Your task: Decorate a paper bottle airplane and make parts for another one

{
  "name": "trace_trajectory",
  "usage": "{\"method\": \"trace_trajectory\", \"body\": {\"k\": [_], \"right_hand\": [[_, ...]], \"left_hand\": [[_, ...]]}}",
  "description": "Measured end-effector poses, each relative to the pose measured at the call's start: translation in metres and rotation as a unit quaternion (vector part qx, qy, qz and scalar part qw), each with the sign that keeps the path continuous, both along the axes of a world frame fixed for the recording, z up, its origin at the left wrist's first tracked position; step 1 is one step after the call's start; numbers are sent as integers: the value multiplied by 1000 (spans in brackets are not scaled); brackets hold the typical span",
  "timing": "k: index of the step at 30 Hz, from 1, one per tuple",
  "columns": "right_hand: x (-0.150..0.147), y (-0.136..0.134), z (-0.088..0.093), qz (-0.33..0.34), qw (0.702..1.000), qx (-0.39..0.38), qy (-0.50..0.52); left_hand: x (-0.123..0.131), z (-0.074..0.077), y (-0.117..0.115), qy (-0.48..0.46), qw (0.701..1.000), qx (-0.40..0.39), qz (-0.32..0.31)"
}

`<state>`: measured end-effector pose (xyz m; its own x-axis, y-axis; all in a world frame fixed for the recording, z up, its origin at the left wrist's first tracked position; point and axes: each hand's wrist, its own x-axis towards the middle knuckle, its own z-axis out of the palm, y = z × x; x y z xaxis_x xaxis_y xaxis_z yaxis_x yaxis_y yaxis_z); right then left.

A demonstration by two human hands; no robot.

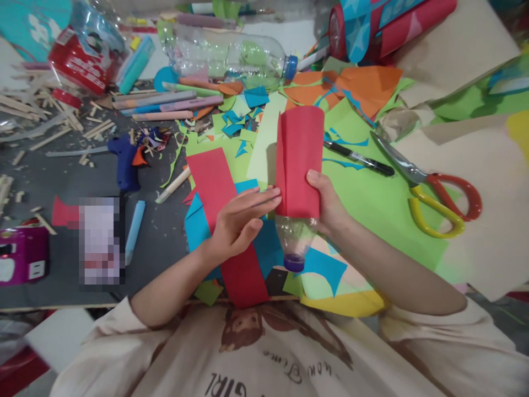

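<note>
A clear plastic bottle (295,234) with a purple cap points toward me, its body wrapped in red paper (301,160). Around the right side of this wrapped bottle my right hand (328,201) is closed, thumb on the paper. My left hand (237,220) has its fingers stretched out flat, the tips touching the left edge of the red wrap where the paper's seam stands slightly away. Beneath the left hand lies a loose red paper strip (212,182), on top of blue paper (198,223).
Scissors (433,187) with red and yellow handles and a black pen (363,157) lie on green paper at right. At left are a blue glue gun (125,162) and markers (165,105). A clear bottle (235,55) lies behind, near a red wrapped piece (417,25).
</note>
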<state>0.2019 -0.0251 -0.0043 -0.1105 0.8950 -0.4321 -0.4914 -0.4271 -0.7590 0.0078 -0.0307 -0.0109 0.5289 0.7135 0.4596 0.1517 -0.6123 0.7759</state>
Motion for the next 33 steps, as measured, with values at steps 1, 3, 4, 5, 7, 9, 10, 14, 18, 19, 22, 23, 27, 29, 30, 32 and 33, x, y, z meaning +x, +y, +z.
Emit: {"method": "trace_trajectory", "body": {"k": [1,3,4,5,7,9,10,14,18,19,22,23,27,29,30,32,33], "right_hand": [[0,-1,-1,11,1000,-7,14],[-1,-3,-1,24,999,-15,41],[-1,-4,-1,28,998,-15,53],[-1,-5,0,32,997,-15,63],[-2,-6,2,49,996,-12,73],[-3,-8,4,68,995,-8,76],[-4,-9,5,73,995,-6,75],[-4,-10,5,74,994,-7,77],[2,-7,0,70,991,-27,115],[4,-6,-2,69,989,-37,127],[10,-2,-5,102,979,-70,162],[12,-1,-5,123,974,-79,173],[13,3,-3,174,954,-117,215],[12,3,-2,171,950,-138,222],[11,3,-1,166,950,-147,222],[10,2,-1,145,951,-163,219],[9,1,0,135,952,-170,216]], "left_hand": [[0,0,2,6,999,29,-12],[0,0,5,18,997,74,-24],[-1,-1,7,24,996,85,-24],[-2,-1,8,31,995,88,-22],[-3,-1,10,43,996,78,-10],[-5,-1,12,49,997,67,5],[-6,-2,13,50,997,63,14],[-6,-5,14,34,996,73,33],[-2,-5,12,47,995,84,3],[-1,-4,11,53,994,93,-9],[1,0,9,61,983,163,-53],[2,1,8,64,977,193,-66],[3,5,7,99,957,254,-95],[4,6,7,124,954,257,-93],[4,6,7,135,953,258,-88],[3,6,8,146,953,256,-70],[3,6,9,145,954,255,-59]]}}
